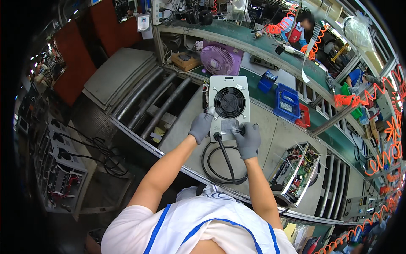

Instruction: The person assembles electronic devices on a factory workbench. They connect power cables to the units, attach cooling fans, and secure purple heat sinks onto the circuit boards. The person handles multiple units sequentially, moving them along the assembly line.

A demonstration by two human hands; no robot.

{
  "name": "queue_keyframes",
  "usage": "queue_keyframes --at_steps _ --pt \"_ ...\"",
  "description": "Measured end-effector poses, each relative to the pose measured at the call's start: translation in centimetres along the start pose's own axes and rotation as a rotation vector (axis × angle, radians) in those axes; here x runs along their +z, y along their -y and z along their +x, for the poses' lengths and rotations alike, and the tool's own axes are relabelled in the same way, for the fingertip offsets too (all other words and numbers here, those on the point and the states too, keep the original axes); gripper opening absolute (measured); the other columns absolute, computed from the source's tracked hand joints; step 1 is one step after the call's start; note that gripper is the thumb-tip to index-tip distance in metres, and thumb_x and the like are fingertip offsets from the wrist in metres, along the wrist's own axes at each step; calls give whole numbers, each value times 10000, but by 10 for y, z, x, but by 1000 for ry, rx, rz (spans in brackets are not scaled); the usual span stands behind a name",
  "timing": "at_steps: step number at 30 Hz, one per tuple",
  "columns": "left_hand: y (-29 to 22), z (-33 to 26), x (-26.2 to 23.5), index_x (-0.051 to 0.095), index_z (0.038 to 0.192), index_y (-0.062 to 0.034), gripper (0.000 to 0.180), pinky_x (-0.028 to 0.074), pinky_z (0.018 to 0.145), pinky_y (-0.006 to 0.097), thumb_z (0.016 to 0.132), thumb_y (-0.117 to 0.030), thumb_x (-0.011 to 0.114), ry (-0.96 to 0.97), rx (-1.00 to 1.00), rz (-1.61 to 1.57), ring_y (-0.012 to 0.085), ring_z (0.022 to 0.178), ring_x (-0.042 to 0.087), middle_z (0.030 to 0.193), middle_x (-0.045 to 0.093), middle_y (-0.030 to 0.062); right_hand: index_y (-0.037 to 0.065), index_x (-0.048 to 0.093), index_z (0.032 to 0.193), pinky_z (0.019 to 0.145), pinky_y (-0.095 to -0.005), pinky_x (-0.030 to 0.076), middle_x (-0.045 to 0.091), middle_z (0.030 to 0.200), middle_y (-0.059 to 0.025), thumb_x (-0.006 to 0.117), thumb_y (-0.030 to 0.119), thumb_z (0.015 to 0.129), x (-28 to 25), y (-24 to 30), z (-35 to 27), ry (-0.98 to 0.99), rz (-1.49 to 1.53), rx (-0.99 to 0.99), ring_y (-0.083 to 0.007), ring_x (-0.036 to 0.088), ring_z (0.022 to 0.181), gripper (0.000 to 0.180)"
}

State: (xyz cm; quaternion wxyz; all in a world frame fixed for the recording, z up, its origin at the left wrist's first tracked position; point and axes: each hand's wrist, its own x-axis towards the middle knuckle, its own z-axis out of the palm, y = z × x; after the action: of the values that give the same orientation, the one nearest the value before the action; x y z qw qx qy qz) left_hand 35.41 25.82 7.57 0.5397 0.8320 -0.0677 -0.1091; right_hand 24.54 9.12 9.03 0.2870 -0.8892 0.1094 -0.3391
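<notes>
The unit (229, 106) stands on the bench (270, 135). The left hand (201, 125) grips its left edge; the right hand (246, 139) pinches a label (229, 125). It looks rigid and heavy: hold by the casing edges, not the cable (224, 156).

Bare desk (270, 139) lies right of the white fan unit (229, 106). The coiled black cable (220, 165) crowds the near side; an open circuit chassis (296, 173) blocks farther right. The left edge drops to rollers (156, 97), apparently open.
</notes>
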Motion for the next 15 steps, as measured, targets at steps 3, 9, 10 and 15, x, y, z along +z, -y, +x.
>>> queue_keyframes --at_steps 3,9,10,15 --pt "-16 -8 0 619 716 21 745 470 551 406 904 -650 354 12 -46 -29 299 554 608 556 549 155 92 582 786 596 -375 458 602 695 -85 764 338 699 -6 -13 4 -97 -254 -135 -281 564 665 319" --pt "-9 -7 2 623 682 14 728 449 432 350 898 -642 392 -6 -10 -77 238 449 569 529 545 113 47 614 934 557 -322 459 670 804 -78 639 316 868 -26 -53 11 -207 284 289 -189 619 649 278" --pt "-11 -9 3 623 681 13 723 446 429 349 899 -638 397 7 -22 -103 233 446 567 530 547 110 34 614 964 574 -308 470 673 821 -80 605 294 892 -27 -53 12 -45 473 345 -178 628 683 271" --pt "-8 -11 3 619 687 6 712 454 431 347 901 -636 397 9 -21 -92 221 441 567 519 540 100 -31 590 1051 673 -310 534 676 909 -130 505 201 952 -29 8 29 590 940 502 -199 666 795 265"
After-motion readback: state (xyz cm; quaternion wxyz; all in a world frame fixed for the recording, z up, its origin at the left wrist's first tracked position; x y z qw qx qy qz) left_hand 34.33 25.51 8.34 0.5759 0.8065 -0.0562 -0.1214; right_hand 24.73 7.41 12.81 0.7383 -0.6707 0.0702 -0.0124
